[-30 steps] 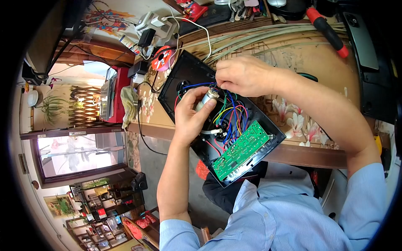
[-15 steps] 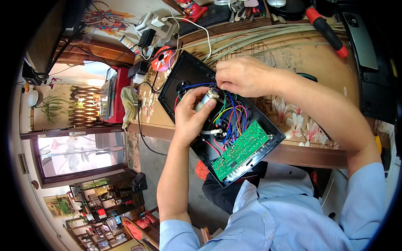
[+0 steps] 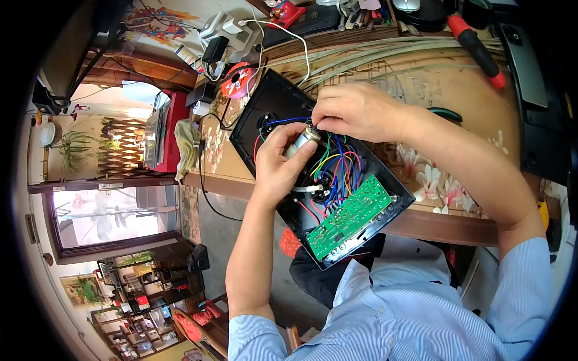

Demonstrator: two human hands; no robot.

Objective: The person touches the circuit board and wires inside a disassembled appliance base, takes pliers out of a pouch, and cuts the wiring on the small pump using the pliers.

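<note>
My left hand (image 3: 279, 162) is closed around a small silver cylindrical motor (image 3: 303, 142), thumb and fingers on its sides. At the motor's end, my right hand (image 3: 355, 111) pinches a thin wire, its fingertips partly hiding the contact. Beneath both hands lies a black plastic housing (image 3: 265, 93), open side up and tilted across the table edge. Red, blue, green and yellow wires (image 3: 340, 165) run through it. A green circuit board (image 3: 352, 216) sits at its near end. Close to my left hand, a pale tube (image 3: 308, 189) lies inside the housing.
A red and black tool (image 3: 477, 51) and a grey phone (image 3: 522, 63) lie at the far right. Long pale strips (image 3: 373, 55) stretch along the table's back. Left of the housing are a red-orange spool (image 3: 236, 80), a power strip (image 3: 232, 33) and cables.
My right fingertips have shifted slightly closer to the motor's end. My left hand still holds the motor. The whole view has moved a little.
</note>
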